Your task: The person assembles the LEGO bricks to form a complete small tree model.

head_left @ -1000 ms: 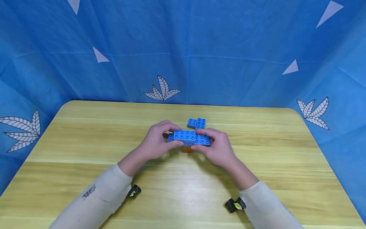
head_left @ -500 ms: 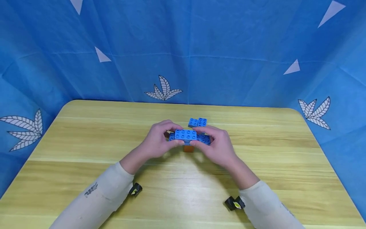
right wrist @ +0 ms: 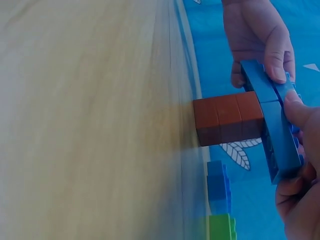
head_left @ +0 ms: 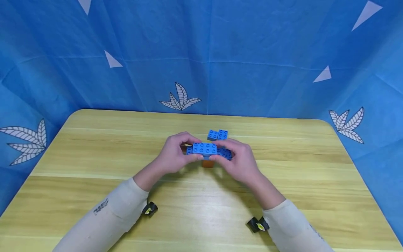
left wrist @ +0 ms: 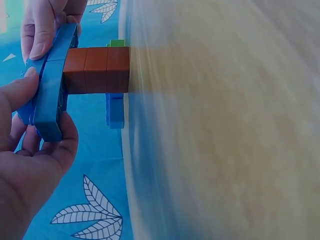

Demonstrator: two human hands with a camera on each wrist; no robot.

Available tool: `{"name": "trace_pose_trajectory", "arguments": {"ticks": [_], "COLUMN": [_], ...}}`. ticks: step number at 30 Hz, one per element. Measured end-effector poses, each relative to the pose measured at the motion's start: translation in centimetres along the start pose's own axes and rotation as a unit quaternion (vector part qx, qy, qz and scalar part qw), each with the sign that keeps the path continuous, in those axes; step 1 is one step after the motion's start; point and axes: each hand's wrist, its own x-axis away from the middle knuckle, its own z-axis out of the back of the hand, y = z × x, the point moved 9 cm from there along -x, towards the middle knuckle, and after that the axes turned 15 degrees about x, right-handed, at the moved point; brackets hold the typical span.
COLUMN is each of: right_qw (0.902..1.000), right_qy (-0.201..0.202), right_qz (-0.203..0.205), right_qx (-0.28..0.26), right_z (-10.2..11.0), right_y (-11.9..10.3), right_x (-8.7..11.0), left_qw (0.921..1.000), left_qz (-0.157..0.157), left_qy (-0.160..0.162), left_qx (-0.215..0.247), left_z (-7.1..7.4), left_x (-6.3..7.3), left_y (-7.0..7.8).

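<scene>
A brown column of stacked toy building bricks (left wrist: 96, 70) stands on the table and carries a wider blue layer (right wrist: 280, 142) of two bricks end to end. Across the middle of that layer sits a blue eight-stud brick (head_left: 204, 149), studs up. My left hand (head_left: 174, 154) grips its left end, thumb in front and fingers behind, with lower fingers around the blue layer. My right hand (head_left: 237, 159) pinches the right end the same way, also reaching the layer below. The two thumbs nearly meet in front. Fingers hide part of the seam.
Two loose-looking blue bricks (head_left: 212, 135) lie behind the build on the wooden table (head_left: 201, 217). A green brick (right wrist: 220, 227) also shows there in the wrist views. A blue patterned cloth (head_left: 252, 45) hangs beyond the table's far edge.
My right fingertips have shifted slightly left onto the end of the top blue brick. My left hand keeps its hold. The head view has drifted a little.
</scene>
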Motion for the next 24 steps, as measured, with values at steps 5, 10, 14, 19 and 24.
{"name": "trace_pose_trajectory", "arguments": {"ticks": [5,10,14,19,24], "right_qw": [0.9999,0.9996,0.9994,0.9996,0.9999], "right_qy": [0.005,0.014,0.016,0.01,0.004], "right_qz": [0.01,0.017,0.025,0.023,0.012], "right_qx": [-0.008,-0.015,-0.016,-0.012,-0.009], "right_z": [0.0,0.09,0.13,0.18,0.2], "right_y": [-0.07,-0.08,-0.18,-0.33,-0.24], "right_x": [0.21,0.3,0.25,0.12,0.05], "left_qw": [0.9998,0.9998,0.9998,0.9997,0.9997], "left_qz": [-0.013,-0.011,-0.011,-0.012,-0.008], "left_qy": [-0.007,-0.01,-0.014,-0.019,-0.02], "left_qx": [-0.012,-0.011,-0.01,-0.009,-0.008], "left_z": [-0.12,-0.17,-0.19,-0.1,-0.12], "left_x": [0.1,0.1,0.11,0.06,-0.1], "left_y": [0.42,0.48,0.47,0.54,0.68]}}
